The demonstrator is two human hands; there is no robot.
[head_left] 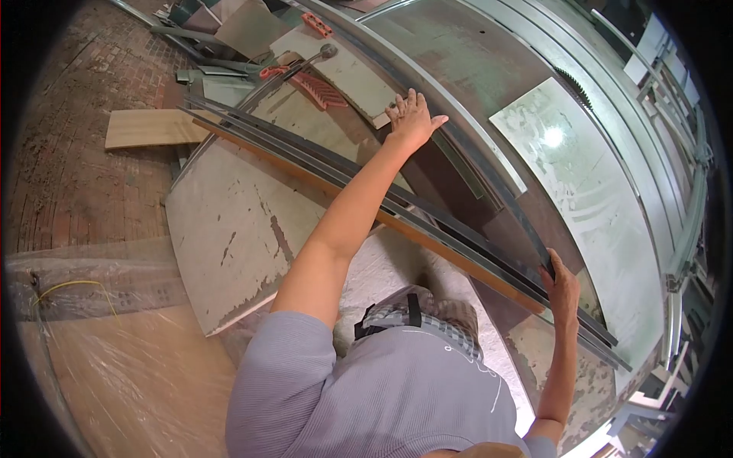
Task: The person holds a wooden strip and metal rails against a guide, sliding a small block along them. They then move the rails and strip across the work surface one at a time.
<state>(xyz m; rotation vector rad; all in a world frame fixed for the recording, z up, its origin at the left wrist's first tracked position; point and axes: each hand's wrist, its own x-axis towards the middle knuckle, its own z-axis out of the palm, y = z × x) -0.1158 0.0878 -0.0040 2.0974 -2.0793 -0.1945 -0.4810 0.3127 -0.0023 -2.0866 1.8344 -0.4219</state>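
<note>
My left hand reaches forward with its fingers spread, over the edge of a long dark metal bar. Whether the palm touches the bar is hard to see. The bar curves in the lens from the top of the view down to my right hand. There, my right fingers are wrapped round its near end. Several more dark metal bars lie side by side across the worktable, below my left forearm. Along their near side runs a brown wooden strip.
At the upper left of the worktable lie an orange tool, a metal-headed tool and a red ribbed piece. A pale sheet lies right, beside a toothed blade. A wooden board juts out left.
</note>
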